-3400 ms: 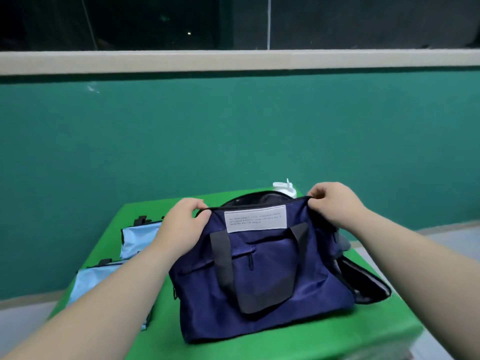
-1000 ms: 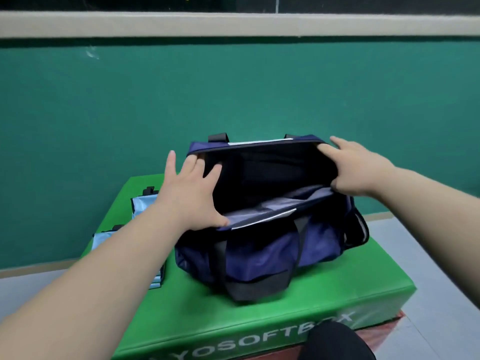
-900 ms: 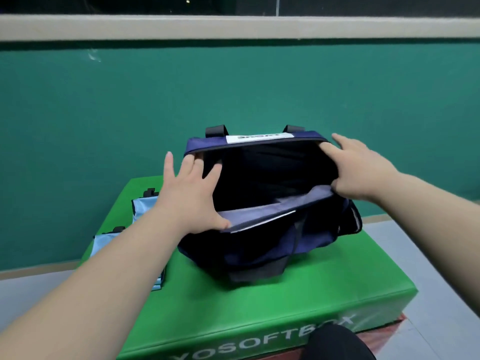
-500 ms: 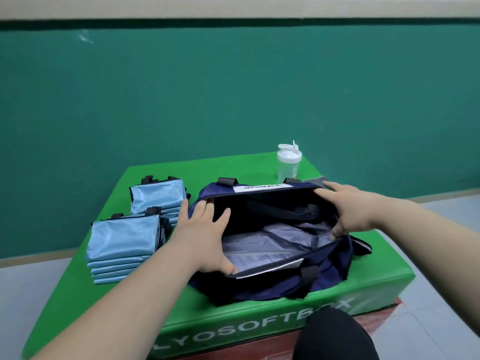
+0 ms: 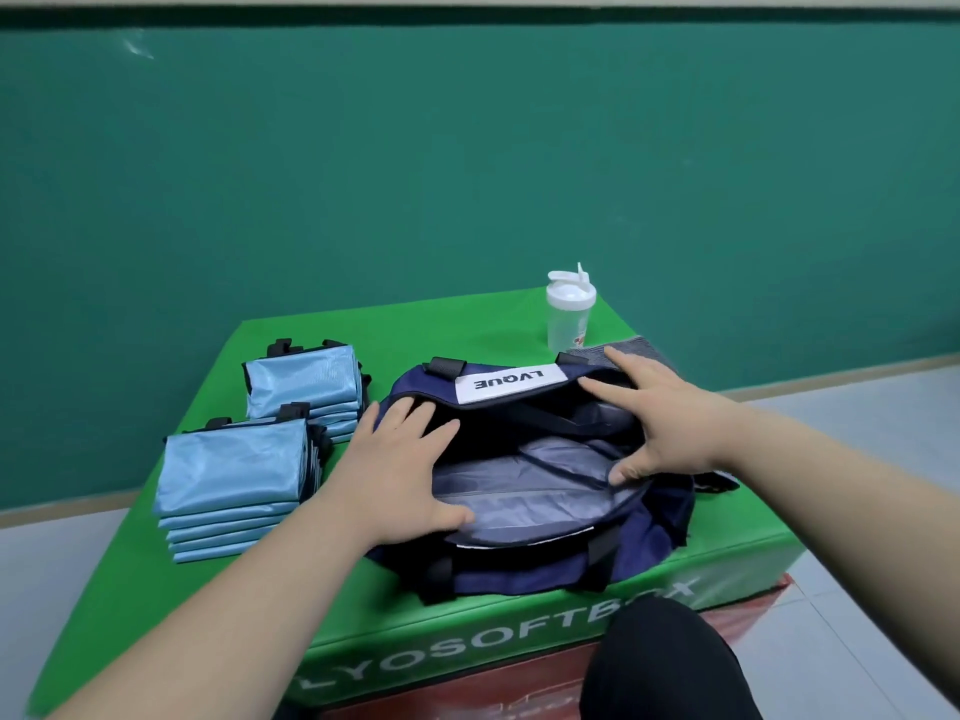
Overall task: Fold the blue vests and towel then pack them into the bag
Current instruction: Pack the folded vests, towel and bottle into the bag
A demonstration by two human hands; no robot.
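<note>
Both left hand [image 5: 400, 470] and right hand [image 5: 662, 428] are pressed flat, fingers spread and empty, on the limp bag [image 5: 519, 576]. Likely slippery, the vests [image 5: 234, 470] at nine o'clock are best clamped from both sides.

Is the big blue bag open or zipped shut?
Open. The left hand and right hand press the bag apart at its mouth, and its grey lining shows inside.

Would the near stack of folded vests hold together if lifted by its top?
Probably not: the near stack is loose, shiny folded layers, likely slippery and apt to slide apart. The thin fabric probably flops and weighs little.
</note>
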